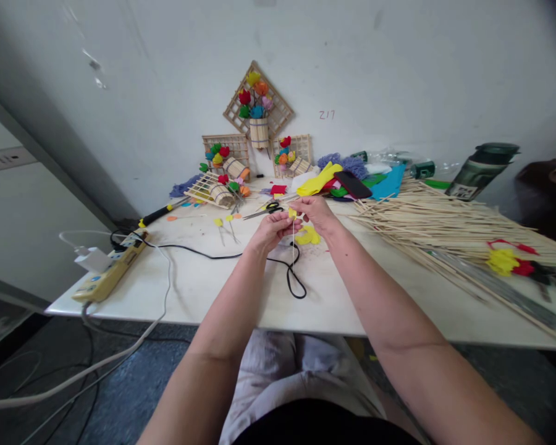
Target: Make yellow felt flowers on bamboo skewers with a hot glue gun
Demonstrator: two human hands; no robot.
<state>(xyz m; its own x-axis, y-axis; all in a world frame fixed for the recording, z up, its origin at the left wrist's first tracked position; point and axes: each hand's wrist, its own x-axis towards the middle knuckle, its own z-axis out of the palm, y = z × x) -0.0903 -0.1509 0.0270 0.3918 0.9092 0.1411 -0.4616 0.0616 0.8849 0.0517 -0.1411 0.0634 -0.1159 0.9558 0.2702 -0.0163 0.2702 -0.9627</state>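
Observation:
Above the middle of the table, my left hand [274, 230] pinches a small yellow craft flower [292, 213], whose thin pale stem hangs straight down. From the other side, the fingers of my right hand [317, 211] are closed on its yellow top. Just under my hands lie loose yellow pieces [309, 235]. Black-handled scissors [273, 207] rest open behind my left hand. Further left are short stems with yellow tips [219, 222] and an orange-tipped stem [172, 218].
A black cable [204, 252] crosses the table from a power strip [113, 266]. Lattice panels with colourful flowers [258, 105] stand at the wall. On the right are many thin wooden sticks [445, 222], a dark phone [353, 185] and a green bottle [484, 170].

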